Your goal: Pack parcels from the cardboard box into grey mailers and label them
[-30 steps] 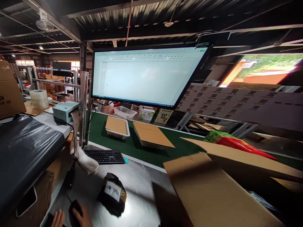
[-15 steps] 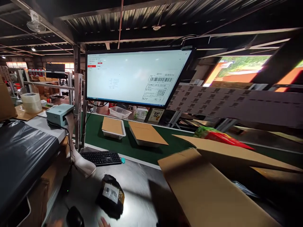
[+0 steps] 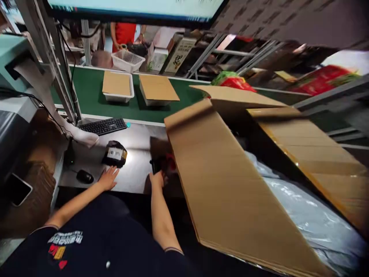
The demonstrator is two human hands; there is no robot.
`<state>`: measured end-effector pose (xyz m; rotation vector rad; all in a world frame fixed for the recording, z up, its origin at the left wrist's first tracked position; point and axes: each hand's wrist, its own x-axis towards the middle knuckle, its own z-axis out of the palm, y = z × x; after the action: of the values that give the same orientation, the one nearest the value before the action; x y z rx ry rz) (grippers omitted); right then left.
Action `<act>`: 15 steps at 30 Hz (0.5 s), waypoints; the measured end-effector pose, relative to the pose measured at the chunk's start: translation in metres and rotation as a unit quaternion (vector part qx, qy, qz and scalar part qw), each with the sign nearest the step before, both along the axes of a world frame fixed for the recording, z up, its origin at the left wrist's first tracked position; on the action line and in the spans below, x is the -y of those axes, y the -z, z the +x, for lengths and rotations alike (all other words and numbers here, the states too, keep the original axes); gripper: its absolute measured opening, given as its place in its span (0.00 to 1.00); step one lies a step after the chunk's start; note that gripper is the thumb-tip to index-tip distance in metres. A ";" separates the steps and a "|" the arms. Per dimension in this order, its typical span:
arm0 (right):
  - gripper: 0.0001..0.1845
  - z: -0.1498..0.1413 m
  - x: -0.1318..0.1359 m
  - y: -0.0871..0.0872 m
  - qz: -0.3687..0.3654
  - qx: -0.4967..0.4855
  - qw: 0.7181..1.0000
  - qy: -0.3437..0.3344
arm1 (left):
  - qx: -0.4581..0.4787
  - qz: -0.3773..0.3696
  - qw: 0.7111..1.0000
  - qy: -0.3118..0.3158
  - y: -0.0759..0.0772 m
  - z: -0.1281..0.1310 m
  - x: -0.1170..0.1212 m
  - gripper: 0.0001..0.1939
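On the metal bench lies a small black wrapped parcel (image 3: 115, 154) with a white barcode label and a strip of brownish tape. My left hand (image 3: 108, 178) rests flat at its near edge, fingers apart, holding nothing. My right hand (image 3: 157, 179) is closed round a black handled tool (image 3: 155, 165) in the shadow beside a large carton. Something red (image 3: 170, 161) shows close to that tool; whether it is part of it I cannot make out. A black mouse (image 3: 84, 176) sits left of my left hand.
The large open carton (image 3: 219, 184) stands at right, with grey plastic-wrapped goods (image 3: 305, 215) inside. Behind the bench, a green conveyor (image 3: 89, 92) carries white baskets topped with cardboard. A keyboard (image 3: 103, 126) and label printer (image 3: 14, 65) are at left. Someone in red (image 3: 124, 34) stands beyond.
The view has tipped downward, bringing my arms and both hands into sight. My right hand now grips the black tool. The parcel still lies on the bench.
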<state>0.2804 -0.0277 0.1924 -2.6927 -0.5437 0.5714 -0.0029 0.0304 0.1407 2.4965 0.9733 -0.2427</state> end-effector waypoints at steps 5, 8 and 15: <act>0.33 0.030 -0.015 0.032 0.039 -0.050 0.997 0.047 | 0.038 0.024 0.999 -0.009 0.010 0.009 0.006 0.40; 0.33 0.033 -0.022 0.025 0.089 -0.095 0.988 0.082 | 0.046 0.076 0.995 -0.050 0.008 0.016 0.004 0.40; 0.22 -0.057 0.006 -0.019 0.242 -0.381 0.892 0.027 | 0.023 0.075 0.996 -0.034 0.021 0.048 0.004 0.43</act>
<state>0.2234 -0.0339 0.2111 -1.8060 -0.3211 1.2061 0.0449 0.0264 0.1200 2.5856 1.0909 -0.0922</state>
